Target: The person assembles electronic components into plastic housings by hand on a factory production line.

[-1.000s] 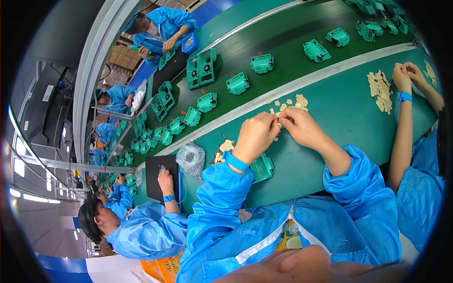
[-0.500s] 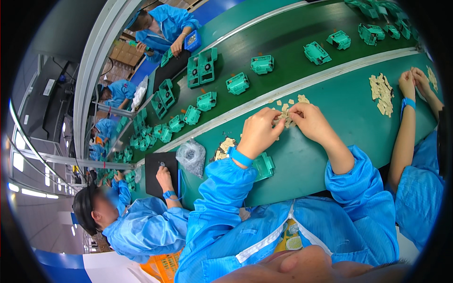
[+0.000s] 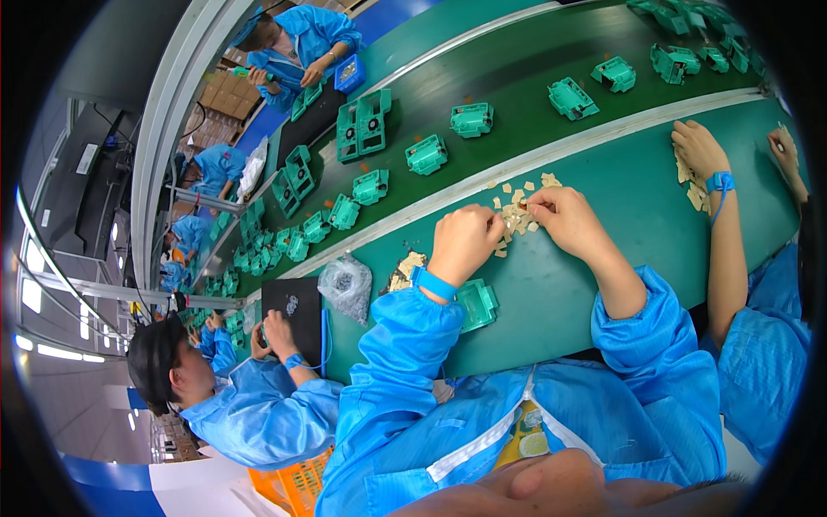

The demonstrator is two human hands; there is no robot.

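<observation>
My left hand is closed, its fingers curled mostly out of sight, just left of a loose pile of small flat cream pieces. At the pile's right side my right hand pinches at its fingertips; whatever is between them is too small to make out. An open green plastic housing lies on the green table right beside my left forearm. Next to my left wrist is a second heap of cream pieces, with dark bits among it, partly covered by the wristband.
Beyond a pale rail, a dark green conveyor carries several green housings. A clear bag of small grey parts and a black mat lie left. A co-worker's hand covers a cream heap at right; another person sits left.
My left hand has drawn away from my right, leftward and slightly nearer. Conveyor housings have shifted slightly left. The right co-worker's hand now reaches to their heap; the left co-worker's hands have come together.
</observation>
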